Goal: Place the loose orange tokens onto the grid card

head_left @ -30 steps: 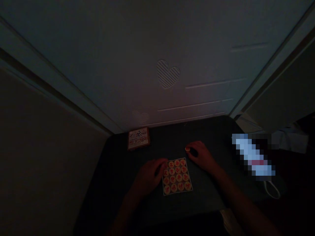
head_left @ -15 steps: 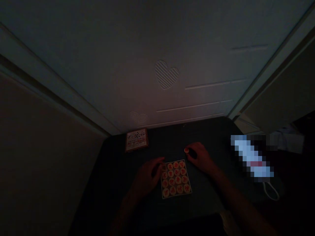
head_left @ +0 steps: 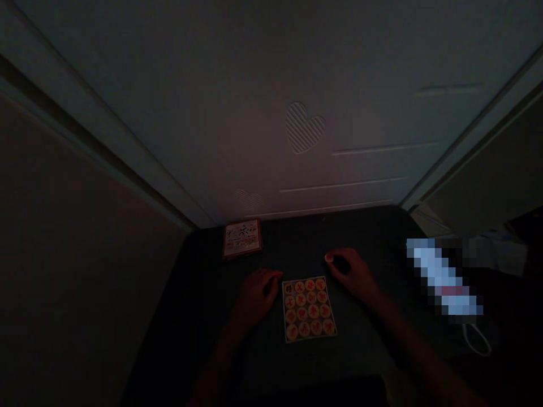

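Note:
The scene is very dark. A small square board [head_left: 309,308] filled with several round pale pieces marked in red lies on a dark table [head_left: 203,294]. My left hand [head_left: 255,296] rests on the table just left of the board, fingers curled, fingertips near its top-left corner. My right hand [head_left: 351,273] sits just beyond the board's top-right corner and pinches one round piece [head_left: 328,258] at its fingertips.
A small square box lid [head_left: 242,238] with a printed picture lies at the table's far left. A pale wall with raised heart shapes [head_left: 304,127] stands right behind the table. A blurred pale object [head_left: 443,278] and a white loop [head_left: 477,339] lie at the right.
My left hand has drawn back off the board's top-left corner, leaving a piece with a dark mark showing there. My right hand keeps its piece in about the same place.

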The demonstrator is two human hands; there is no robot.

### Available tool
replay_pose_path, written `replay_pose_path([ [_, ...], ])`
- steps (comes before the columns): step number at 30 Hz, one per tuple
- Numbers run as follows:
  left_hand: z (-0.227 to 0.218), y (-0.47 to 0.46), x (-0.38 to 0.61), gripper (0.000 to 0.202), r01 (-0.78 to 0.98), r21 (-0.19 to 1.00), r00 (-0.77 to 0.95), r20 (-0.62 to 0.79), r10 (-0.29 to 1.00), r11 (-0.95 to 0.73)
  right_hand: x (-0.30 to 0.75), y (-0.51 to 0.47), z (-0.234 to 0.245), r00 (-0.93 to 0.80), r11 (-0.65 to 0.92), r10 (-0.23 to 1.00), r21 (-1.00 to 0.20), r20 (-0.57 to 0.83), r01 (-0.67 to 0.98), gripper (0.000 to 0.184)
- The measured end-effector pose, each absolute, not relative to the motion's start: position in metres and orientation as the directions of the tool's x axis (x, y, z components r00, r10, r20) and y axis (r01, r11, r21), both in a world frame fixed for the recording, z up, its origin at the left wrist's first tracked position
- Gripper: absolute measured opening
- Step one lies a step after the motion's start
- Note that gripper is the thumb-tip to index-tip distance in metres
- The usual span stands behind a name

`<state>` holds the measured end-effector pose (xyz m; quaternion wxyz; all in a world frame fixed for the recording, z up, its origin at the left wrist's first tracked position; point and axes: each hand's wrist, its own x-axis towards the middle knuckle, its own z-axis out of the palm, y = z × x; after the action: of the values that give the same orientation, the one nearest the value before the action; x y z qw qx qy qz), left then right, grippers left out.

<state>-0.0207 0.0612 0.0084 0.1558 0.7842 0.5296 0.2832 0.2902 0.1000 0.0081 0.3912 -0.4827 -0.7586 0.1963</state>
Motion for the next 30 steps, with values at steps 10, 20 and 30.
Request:
replay_pose_path([
  [10,0.016,0.055,-0.019,0.017,0.720,0.599,0.265,0.230,0.936,-0.351,0.227,0.070,0.040,-0.492,0.601,0.785,-0.656,0.377,0.456,0.018],
  [20,0.020,0.054,-0.020,0.017,0.705,0.619,0.269,0.219,0.938,-0.347,0.209,0.072,0.035,-0.644,0.694,0.694,-0.537,0.322,0.480,0.015],
  [30,0.019,0.055,-0.019,0.016,0.712,0.618,0.260,0.208,0.943,-0.333,0.206,0.070,0.027,-0.643,0.703,0.695,-0.495,0.322,0.511,0.019],
])
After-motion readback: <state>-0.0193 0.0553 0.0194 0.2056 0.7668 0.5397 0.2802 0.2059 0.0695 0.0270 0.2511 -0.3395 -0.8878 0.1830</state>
